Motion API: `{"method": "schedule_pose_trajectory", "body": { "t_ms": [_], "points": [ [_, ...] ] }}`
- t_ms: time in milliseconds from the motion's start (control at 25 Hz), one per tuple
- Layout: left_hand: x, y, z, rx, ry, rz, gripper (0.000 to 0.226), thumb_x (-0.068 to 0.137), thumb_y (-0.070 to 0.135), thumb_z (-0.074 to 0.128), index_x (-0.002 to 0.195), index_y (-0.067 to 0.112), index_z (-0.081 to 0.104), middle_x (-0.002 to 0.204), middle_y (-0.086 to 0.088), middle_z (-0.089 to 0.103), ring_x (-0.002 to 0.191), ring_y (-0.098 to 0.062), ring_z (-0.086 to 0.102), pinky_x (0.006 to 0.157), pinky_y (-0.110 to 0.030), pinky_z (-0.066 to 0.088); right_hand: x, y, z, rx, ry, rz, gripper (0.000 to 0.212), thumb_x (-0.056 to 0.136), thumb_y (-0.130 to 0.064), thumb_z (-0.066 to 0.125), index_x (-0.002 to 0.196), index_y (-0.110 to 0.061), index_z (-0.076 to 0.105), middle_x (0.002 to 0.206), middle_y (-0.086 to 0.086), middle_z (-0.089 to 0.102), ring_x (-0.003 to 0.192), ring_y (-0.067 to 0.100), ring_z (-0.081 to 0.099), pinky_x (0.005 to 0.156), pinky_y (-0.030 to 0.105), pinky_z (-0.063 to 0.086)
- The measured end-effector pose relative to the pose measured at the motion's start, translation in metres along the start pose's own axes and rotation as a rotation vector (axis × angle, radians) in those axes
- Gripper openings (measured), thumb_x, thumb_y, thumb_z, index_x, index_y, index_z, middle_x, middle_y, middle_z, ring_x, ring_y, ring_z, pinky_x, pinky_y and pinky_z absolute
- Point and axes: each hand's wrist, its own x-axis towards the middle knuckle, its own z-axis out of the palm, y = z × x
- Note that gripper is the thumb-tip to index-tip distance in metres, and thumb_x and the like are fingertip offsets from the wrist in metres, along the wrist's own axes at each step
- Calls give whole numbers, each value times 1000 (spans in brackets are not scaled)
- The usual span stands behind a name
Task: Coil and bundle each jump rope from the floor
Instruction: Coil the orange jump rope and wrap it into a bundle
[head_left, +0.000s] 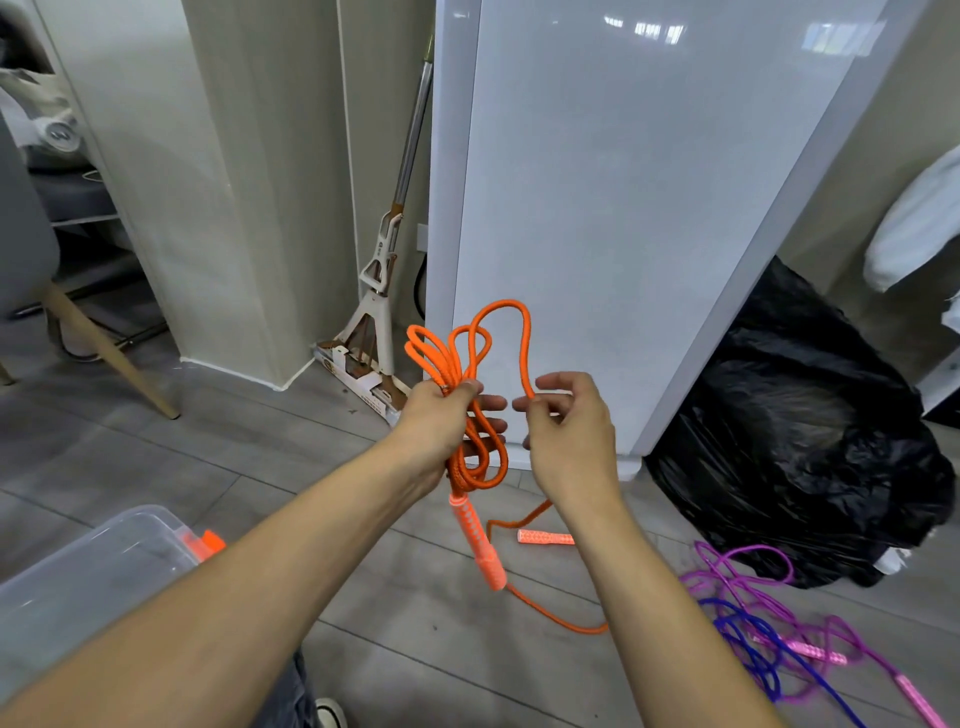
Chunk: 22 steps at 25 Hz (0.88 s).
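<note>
- Head view: the left hand (441, 421) grips the orange jump rope (467, 353) at the middle of its coils. The thumb is closed over the strands, with loops standing above the fist and hanging below it.
- The right hand (566, 431) pinches one free strand between thumb and fingertips, just beside the left hand.
- One handle (475, 540) dangles under the coils. The second handle (545, 537) lies on the floor (363, 649), and slack cord trails there too.
- The cord looks light, soft and limp (the loops bend under their own weight), so I think it will slip apart unless the fist stays at the crossing point.
- The ribbed handles seem stiff and the heavier parts, so they are good places to grip.
- The pink and purple ropes (753, 613) lie tangled on the floor at the right, not yet coiled.
</note>
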Motion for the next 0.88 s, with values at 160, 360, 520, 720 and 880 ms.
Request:
{"method": "schedule_pose_trajectory", "body": {
  "t_ms": [160, 360, 520, 720, 880],
  "points": [
    [2, -6, 0, 37, -22, 10, 21, 103, 21, 49, 109, 6, 63, 99, -10, 77, 88, -30, 75, 82, -55, 59, -5, 4, 6, -44, -28, -41, 11, 97, -13, 59, 99, -23, 65, 90, -8, 71, 71, 6, 70, 60, 18, 54],
    [4, -16, 5, 111, 59, 83, 16, 101, 21, 54, 99, 9, 66, 100, -18, 72, 95, -34, 71, 83, -55, 59, -12, 5, 12, -49, -106, -69, 14, 96, -15, 61, 94, -21, 74, 85, -10, 72, 74, 3, 70, 66, 14, 55],
    [5, -13, 1, 74, 58, 25, 17, 98, 18, 61, 95, 3, 68, 92, -22, 70, 95, -39, 70, 82, -54, 59, -12, 2, 10, -100, -149, -75, 15, 97, -18, 60, 98, -23, 74, 85, -15, 69, 72, -6, 67, 57, 4, 47],
    [10, -15, 5, 112, 117, 117, 12, 99, 14, 56, 93, 13, 66, 94, -20, 72, 94, -40, 70, 85, -55, 58, -10, -3, 8, -90, -201, -45, 15, 93, -16, 59, 100, -23, 71, 87, -17, 67, 74, -6, 65, 55, 3, 44],
    [21, -4, -2, -40, 225, 213, 12, 104, 11, 44, 98, 13, 54, 83, -8, 63, 66, -22, 70, 74, -44, 59, -8, -2, 3, -217, -200, -4, 10, 96, -25, 60, 98, -20, 68, 84, -8, 65, 70, 2, 58, 50, 10, 37]
  ]
}}
